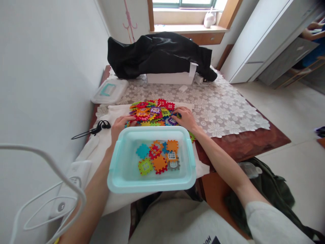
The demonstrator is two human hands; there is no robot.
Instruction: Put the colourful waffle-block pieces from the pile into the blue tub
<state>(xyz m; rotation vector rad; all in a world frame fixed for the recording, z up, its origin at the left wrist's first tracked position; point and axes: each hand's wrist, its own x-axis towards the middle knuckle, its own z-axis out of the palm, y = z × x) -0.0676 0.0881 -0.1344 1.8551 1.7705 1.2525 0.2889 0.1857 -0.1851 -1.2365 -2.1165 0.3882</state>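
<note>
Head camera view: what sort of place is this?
Most likely a room in a private home: a lace tablecloth lies over a wooden table, a white cupboard stands beside it, and a white jug sits on a windowsill.

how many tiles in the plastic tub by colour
In the aqua plastic tub:
teal tile: 1
blue tile: 1
orange tiles: 4
red tile: 1
lime green tile: 1
grey tile: 1
total: 9, though overlaps could hide another tile
</note>
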